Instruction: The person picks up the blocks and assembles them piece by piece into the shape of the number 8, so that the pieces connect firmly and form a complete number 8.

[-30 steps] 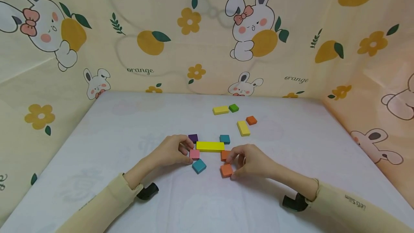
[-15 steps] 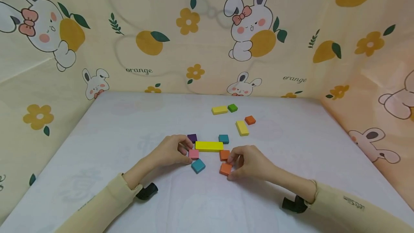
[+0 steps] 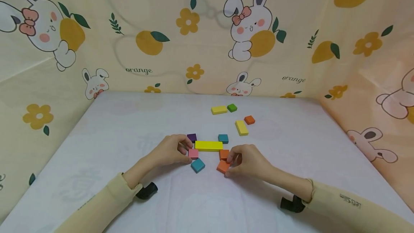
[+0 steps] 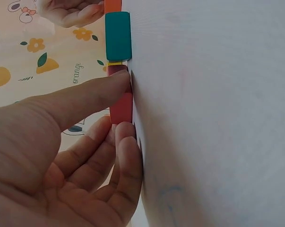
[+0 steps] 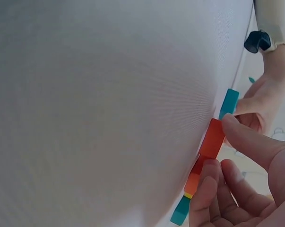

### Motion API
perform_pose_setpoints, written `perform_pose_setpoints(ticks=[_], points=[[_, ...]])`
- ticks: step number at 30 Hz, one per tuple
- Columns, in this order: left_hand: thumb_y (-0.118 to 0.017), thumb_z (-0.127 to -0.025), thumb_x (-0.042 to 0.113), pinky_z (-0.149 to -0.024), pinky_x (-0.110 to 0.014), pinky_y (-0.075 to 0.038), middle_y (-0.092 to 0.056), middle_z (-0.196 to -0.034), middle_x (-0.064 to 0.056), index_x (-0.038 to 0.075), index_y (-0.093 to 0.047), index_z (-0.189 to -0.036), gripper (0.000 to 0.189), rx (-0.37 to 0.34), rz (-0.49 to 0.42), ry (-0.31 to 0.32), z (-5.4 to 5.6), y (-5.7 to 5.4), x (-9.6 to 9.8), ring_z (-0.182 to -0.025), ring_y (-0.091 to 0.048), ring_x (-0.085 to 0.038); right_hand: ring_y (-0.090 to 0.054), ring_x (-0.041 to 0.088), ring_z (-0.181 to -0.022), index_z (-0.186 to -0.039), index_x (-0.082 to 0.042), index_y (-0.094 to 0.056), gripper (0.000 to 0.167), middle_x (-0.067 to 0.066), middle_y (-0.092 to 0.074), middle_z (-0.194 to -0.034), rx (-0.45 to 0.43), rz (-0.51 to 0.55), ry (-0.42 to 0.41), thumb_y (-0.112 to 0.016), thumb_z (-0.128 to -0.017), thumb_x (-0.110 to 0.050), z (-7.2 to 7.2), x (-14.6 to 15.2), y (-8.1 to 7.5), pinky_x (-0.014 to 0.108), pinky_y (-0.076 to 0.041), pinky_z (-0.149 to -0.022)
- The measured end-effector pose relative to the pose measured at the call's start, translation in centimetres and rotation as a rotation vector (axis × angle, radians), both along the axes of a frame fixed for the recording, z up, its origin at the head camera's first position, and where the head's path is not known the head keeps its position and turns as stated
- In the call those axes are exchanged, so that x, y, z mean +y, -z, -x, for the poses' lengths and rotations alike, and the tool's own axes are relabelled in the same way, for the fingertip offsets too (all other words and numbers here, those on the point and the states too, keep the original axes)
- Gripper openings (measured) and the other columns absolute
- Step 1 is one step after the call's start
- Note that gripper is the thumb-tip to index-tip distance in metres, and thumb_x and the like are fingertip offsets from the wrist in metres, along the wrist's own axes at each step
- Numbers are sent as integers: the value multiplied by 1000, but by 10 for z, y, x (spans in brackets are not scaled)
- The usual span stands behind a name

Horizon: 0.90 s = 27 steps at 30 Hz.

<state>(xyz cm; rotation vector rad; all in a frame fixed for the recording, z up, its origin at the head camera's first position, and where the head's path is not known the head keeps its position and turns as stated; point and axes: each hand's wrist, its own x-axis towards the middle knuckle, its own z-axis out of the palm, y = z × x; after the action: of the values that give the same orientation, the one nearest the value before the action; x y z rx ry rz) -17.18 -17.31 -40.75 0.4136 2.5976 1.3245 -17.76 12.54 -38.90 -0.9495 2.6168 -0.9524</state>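
Both hands were in tight here, low over the tabletop, with the long yellow block lying flat right between them! The left hand had the pink block pinched, thumb at one side and fingertips at the other, seemingly to steady it against the yellow block's near-left corner. And look at the right hand: narrow grip, thumb and fingers on opposite ends of the lower orange block, a hold that probably let it be turned flat on the cloth. That block sat askew, one corner up against the upper orange block, which lay just inside the right fingertips.

Just on the wearer's side of the left fingertips, the near teal block lay at a slant, untouched. Past the left fingers, partly covered by them, was the purple block; beyond the right hand, the far teal block sat by the yellow block's far-right end, perhaps as its counterpart. Farther out, well beyond both hands, lay a green block, free of either grip.
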Motion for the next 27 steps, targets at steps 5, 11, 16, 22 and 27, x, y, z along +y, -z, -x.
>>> perform_pose_setpoints(ticks=[5, 11, 16, 22, 27], points=[[-88, -73, 11, -74, -29, -53, -64, -95, 2, 11, -65, -102, 36, -10, 0, -4, 1, 1, 0, -81, -60, -17, -54, 14, -65, -82, -14, -68, 29, -6, -63, -76, 1, 7, 7, -92, -69, -23, 1, -1, 0, 25, -48, -58], [-88, -73, 11, -74, -29, -53, -65, -95, 1, 10, -65, -102, 37, -17, -1, -11, 1, 0, 1, -81, -60, -18, -55, 14, -65, -82, -14, -69, 28, -5, -63, -76, -10, 11, 10, -92, -69, -23, 2, -2, 0, 26, -49, -59], [-88, -73, 10, -74, -30, -52, -65, -96, 0, 10, -65, -102, 37, -19, 2, -15, 0, -1, 2, -81, -60, -18, -55, 15, -66, -84, -16, -70, 26, -9, -63, -76, -14, 17, 49, -91, -69, -22, 2, 0, -1, 26, -48, -58], [-88, -73, 10, -74, -29, -52, -64, -95, 2, 11, -66, -102, 36, -22, 10, -24, 1, 0, 2, -81, -60, -17, -57, 18, -68, -87, -17, -76, 22, -11, -67, -77, -88, 65, 117, -90, -71, -22, 4, 3, -3, 27, -47, -58], [-88, -73, 11, -75, -29, -52, -64, -95, 2, 12, -66, -102, 36, -20, 11, -23, 0, 0, 2, -82, -60, -17, -58, 19, -67, -88, -14, -78, 20, -7, -69, -78, -150, 82, 122, -90, -71, -18, 3, 3, -1, 26, -48, -58]])
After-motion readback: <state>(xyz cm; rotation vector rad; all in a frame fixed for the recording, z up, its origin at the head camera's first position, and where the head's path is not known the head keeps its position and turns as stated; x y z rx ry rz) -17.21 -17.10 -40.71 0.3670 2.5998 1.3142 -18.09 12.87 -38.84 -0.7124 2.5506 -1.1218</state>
